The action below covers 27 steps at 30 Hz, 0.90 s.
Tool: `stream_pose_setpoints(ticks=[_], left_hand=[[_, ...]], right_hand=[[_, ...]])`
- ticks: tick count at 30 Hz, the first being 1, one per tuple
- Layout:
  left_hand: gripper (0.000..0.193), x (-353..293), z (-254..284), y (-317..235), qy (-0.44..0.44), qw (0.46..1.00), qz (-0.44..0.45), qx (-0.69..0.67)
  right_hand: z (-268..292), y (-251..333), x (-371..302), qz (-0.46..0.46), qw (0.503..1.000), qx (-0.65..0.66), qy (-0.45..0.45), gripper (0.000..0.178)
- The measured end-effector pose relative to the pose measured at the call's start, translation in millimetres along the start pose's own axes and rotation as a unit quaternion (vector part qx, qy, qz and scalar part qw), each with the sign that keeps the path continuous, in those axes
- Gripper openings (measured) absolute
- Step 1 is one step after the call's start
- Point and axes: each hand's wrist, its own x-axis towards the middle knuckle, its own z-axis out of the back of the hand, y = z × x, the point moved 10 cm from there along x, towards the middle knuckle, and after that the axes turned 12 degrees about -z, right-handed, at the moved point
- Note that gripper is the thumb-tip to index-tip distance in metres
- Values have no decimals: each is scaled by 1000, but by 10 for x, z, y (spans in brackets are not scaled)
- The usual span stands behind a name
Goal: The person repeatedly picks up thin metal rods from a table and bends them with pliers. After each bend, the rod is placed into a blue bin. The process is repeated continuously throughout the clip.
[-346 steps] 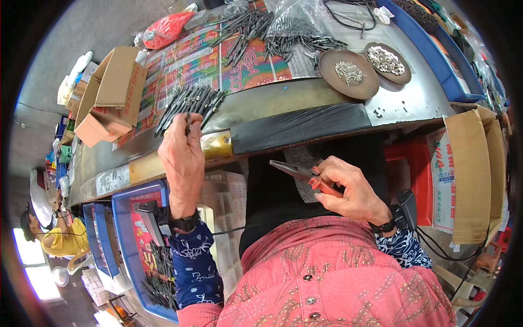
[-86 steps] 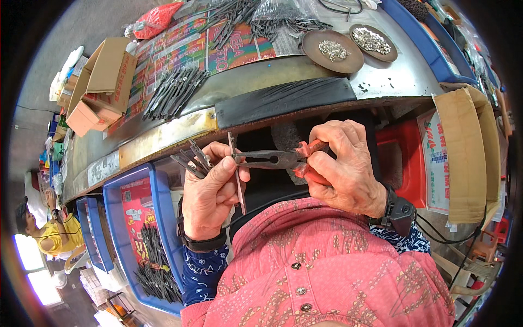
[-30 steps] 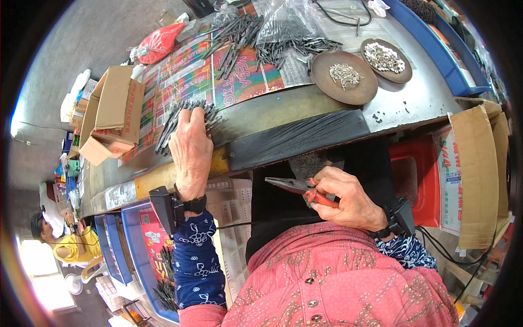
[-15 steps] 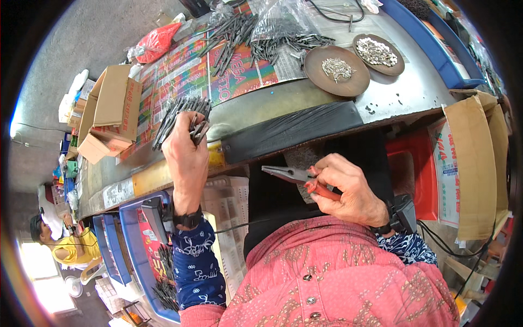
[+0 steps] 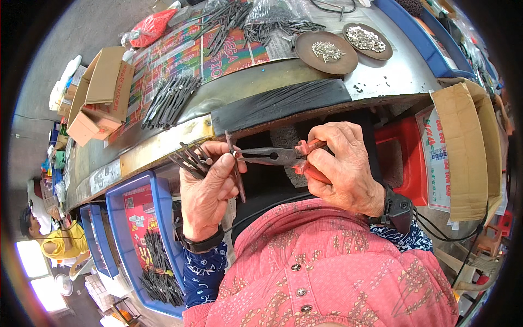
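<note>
Away from the pile on the table, where it was half a second ago, the left hand (image 5: 206, 191) has come back over the lap, and the pliers (image 5: 275, 156) now meet what it holds. Seen from the head camera, the left thumb and forefinger pinch one dark strip (image 5: 238, 180), which stands roughly upright between their tips and pokes out above and below them. Behind that pinch, the same hand keeps a small bunch of strips (image 5: 189, 159), its ends fanning out to the left of the fingers. Right-hand fingers are curled tightly round the red handles, the right hand (image 5: 344, 166) facing the left one; the pliers point left, their nose at a small metal piece on the pinched strip, just beside the left fingertips.

Beyond the left fingers, on the table (image 5: 239, 82), lies a neat pile of dark strips (image 5: 171, 101), with a looser heap (image 5: 229, 22) farther off. Beyond the right fingers, well apart from them, sit two brown dishes: the nearer dish (image 5: 348, 61) holds small metal pins (image 5: 328, 52), the farther dish (image 5: 376, 55) small silvery pieces (image 5: 365, 39). Below and left of the left fingers stands a blue bin (image 5: 121, 234) with more strips (image 5: 160, 288) inside. Right of the right fingers are a red stool (image 5: 411, 158) and an open cardboard box (image 5: 456, 152).
</note>
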Motion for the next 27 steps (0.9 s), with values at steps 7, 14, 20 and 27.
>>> stream_pose_setpoints(ticks=[7,14,20,27], left_hand=[[14,-103,16,103,11,997,48,-53],[12,-137,42,146,4,996,62,-60],[12,-132,-20,139,43,998,18,-36],[15,-265,-262,-407,116,833,-358,405]], right_hand=[[-2,75,-31,13,999,-26,13,26],[-3,111,-44,31,999,-40,13,24],[-200,-17,-100,1,997,4,77,16],[-693,-307,-336,-185,834,388,345,13]])
